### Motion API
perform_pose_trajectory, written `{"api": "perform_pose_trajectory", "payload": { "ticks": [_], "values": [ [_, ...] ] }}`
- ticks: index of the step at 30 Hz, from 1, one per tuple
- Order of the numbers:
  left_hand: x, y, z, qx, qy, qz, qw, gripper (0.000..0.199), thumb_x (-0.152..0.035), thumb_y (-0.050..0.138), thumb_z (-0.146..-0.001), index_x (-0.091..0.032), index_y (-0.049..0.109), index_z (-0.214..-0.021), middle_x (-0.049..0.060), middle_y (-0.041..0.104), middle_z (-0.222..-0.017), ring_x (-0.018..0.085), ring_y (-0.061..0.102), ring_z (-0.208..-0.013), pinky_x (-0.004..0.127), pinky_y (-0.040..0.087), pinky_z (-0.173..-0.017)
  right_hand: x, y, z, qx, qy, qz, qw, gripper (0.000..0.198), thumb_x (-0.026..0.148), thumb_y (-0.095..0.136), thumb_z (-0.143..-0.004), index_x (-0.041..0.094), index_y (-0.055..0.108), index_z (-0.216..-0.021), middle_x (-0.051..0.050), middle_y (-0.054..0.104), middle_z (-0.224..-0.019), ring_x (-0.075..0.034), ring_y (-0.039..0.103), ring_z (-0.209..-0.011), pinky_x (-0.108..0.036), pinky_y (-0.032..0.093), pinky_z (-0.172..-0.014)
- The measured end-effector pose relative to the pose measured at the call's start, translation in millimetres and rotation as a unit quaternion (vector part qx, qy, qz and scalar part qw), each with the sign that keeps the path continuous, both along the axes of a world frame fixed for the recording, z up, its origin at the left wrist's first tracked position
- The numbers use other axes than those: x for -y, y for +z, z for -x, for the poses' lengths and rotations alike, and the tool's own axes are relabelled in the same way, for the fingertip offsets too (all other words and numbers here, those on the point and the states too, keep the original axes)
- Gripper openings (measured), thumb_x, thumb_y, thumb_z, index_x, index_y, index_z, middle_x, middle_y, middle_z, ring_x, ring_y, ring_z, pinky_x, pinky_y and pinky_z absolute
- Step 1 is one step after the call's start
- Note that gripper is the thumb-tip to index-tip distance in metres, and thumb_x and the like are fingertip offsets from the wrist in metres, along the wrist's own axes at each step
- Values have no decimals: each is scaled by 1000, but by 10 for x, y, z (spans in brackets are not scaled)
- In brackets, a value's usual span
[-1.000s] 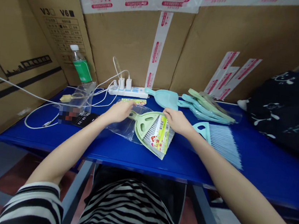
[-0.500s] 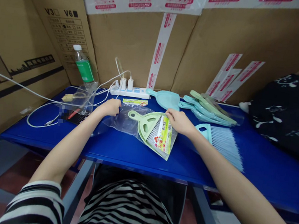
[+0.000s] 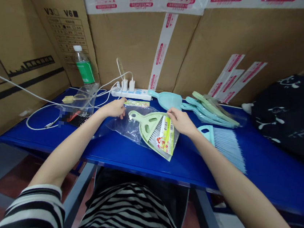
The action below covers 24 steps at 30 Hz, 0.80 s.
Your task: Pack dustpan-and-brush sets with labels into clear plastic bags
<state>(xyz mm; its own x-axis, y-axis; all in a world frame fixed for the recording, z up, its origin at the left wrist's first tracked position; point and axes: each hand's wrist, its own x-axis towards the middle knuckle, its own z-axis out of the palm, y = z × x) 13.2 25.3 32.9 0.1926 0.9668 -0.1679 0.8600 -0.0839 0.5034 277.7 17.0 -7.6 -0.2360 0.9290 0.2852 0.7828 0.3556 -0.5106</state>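
A light-green dustpan with a brush nested in it (image 3: 150, 130) lies near the table's front, its handle pointing left and a printed card (image 3: 167, 137) over the bristles. My right hand (image 3: 180, 121) pinches its upper right edge. Beside the handle, on the left, my left hand (image 3: 115, 108) hovers over a clear plastic bag (image 3: 128, 127), fingers apart, the index finger near the bag's printed header (image 3: 137, 103). Whether that fingertip touches the bag cannot be made out. Right of my right wrist rests a loose blue brush (image 3: 226, 146), partly behind my forearm.
At the back lie a blue dustpan (image 3: 170, 100) and several stacked dustpans (image 3: 212, 113). A power strip (image 3: 140, 94) with white cables, a bottle (image 3: 85, 68) and a crumpled bag stand left. Cardboard (image 3: 137, 46) walls the back; a dark patterned bag (image 3: 291, 115) sits right.
My left hand has loosened from a curled shape, its fingers now spread and its index finger reaching toward the printed header. My right hand stays on the dustpan edge.
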Motion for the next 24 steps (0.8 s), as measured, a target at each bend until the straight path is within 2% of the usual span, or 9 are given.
{"api": "perform_pose_trajectory", "payload": {
  "ticks": [6, 11, 15, 18, 21, 24],
  "values": [
    [19, -36, -5, 43, -17, 52, 998, 57, 1, 30, -84, -11, 29, -140, -1, 60, -64, 12, 65, -53, 20, 52, -58, -27, -86, 121, -43, 11, 13, 999, 13, 20, 43, -83, 23, 53, -74, -1, 64, -66, -18, 59, -65, -29, 45, -64],
    [-15, -43, 49, 79, -11, 72, 994, 58, 0, 31, -82, -12, 33, -139, 2, 64, -74, 13, 67, -58, 23, 55, -63, -56, -119, 22, -71, 38, 50, 996, 17, 13, 47, -79, 21, 59, -89, -1, 69, -79, -15, 62, -66, -27, 49, -65],
    [-74, -35, 101, 76, 8, 67, 995, 54, -1, 41, -81, -10, 43, -134, 4, 69, -75, 14, 68, -65, 26, 55, -70, -75, -135, -35, -82, 58, 51, 994, 21, 10, 50, -78, 20, 62, -92, -2, 70, -81, -15, 64, -69, -27, 52, -68],
    [-101, -18, 142, 94, 6, 67, 993, 50, -7, 48, -84, -10, 45, -134, 4, 68, -71, 14, 67, -64, 26, 54, -69, -89, -147, -24, -100, 58, 58, 992, 19, 11, 51, -80, 20, 65, -91, -5, 72, -85, -17, 66, -73, -31, 54, -73],
    [-115, -4, 174, 108, -2, 83, 991, 51, -12, 53, -86, -10, 42, -136, 4, 68, -70, 14, 67, -63, 26, 54, -69, -100, -161, -13, -142, 69, 92, 983, 17, 12, 53, -81, 19, 67, -91, -7, 74, -94, -18, 68, -80, -33, 54, -78],
    [-138, -12, 189, 108, 2, 98, 989, 53, -14, 58, -83, -9, 43, -134, 3, 68, -70, 15, 66, -64, 26, 52, -68, -112, -178, -30, -191, 82, 136, 969, 21, 13, 53, -83, 18, 68, -98, -7, 75, -91, -18, 69, -82, -33, 55, -77]
  ]
}}
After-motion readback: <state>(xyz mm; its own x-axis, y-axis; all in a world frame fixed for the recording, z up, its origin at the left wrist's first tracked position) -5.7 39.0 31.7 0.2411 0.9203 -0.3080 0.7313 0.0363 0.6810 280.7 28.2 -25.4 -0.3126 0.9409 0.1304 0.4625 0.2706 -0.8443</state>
